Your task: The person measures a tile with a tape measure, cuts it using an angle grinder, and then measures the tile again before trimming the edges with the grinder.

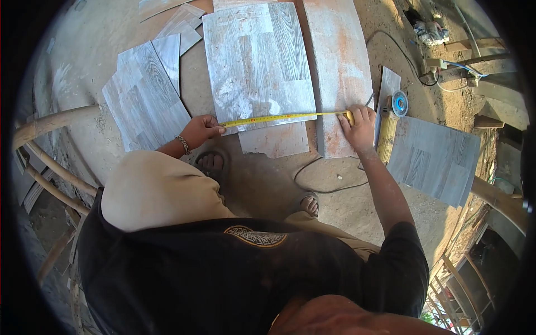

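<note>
A yellow tape measure (pixel 279 118) is stretched across the near edge of a grey wood-patterned tile (pixel 257 61). My left hand (pixel 204 130) pinches the tape's end at the tile's near left corner. Past the tile's right edge, my right hand (pixel 359 127) is wrapped round the tape's yellow case, above a long pale slab (pixel 341 61). The tile lies flat, with white dusty smears on its surface. Under its near edge a broken-edged piece of board (pixel 275 140) sticks out.
An angle grinder (pixel 386 137) with a blue disc (pixel 400 104) lies right of the slab, beside another grey tile (pixel 432 159). Cut tile pieces (pixel 142 92) lie on the left. A black cable (pixel 312 188) loops over the ground near my feet. Bamboo poles (pixel 61 123) stand at the left.
</note>
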The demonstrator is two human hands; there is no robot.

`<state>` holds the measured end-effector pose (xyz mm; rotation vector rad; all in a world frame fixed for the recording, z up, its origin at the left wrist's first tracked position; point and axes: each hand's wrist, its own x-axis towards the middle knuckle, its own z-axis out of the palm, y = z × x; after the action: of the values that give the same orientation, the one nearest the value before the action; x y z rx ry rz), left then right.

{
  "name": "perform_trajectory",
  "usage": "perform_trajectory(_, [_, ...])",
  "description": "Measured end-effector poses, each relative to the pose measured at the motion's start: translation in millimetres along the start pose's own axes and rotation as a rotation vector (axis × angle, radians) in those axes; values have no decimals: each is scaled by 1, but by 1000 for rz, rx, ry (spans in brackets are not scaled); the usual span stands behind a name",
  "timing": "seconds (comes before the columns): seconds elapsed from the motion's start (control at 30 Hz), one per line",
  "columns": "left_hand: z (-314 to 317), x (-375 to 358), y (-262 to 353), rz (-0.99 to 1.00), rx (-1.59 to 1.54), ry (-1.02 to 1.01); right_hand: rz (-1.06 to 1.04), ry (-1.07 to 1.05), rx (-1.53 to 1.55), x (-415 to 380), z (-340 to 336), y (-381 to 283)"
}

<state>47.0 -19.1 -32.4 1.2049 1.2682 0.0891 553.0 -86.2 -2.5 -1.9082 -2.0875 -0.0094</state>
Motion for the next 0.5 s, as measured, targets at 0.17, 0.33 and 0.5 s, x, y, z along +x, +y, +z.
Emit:
perform_trajectory(0.17, [-6,4,-10,98,-12,-113,-54,-91,11,-3,-8,13])
perform_trajectory(0.33, [-8,-3,-1,-1,-290,-69,-67,-117,-46,-7,-10,18])
perform_trajectory(0.5, [-3,1,0,-12,-109,-38,-29,-96,-127,-10,-10,18])
